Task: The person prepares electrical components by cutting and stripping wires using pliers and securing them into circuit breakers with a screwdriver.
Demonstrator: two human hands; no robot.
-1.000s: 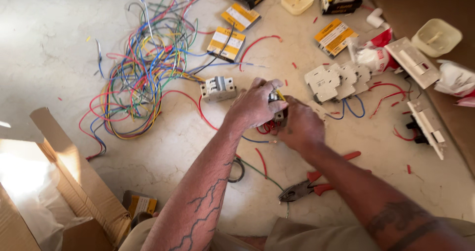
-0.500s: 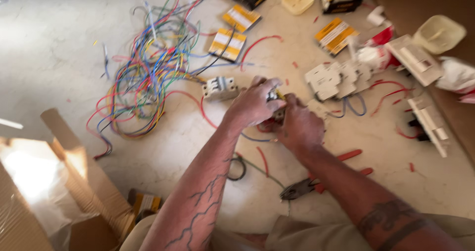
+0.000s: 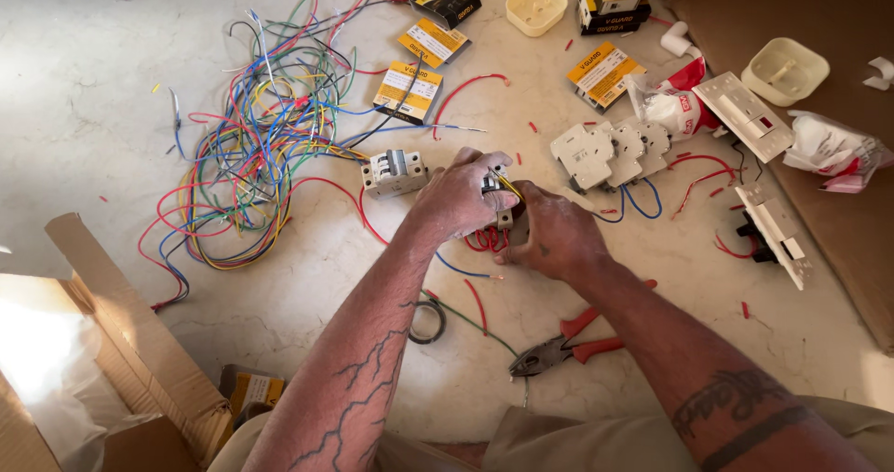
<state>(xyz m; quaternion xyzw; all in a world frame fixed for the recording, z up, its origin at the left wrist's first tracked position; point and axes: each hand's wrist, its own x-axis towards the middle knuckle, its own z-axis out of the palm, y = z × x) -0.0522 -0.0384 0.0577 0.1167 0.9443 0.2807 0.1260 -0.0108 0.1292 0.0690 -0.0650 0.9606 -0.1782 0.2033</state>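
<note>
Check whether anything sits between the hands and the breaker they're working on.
Nothing visible does. The left hand and right hand both already grip the breaker; only its own red wires hang beneath it.

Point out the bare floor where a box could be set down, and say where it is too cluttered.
Bare floor lies at the top left, above the wire tangle, and at the lower right, between the pliers and the switch plate. It is crowded around both hands, left and right, and among the yellow boxes along the top.
</note>
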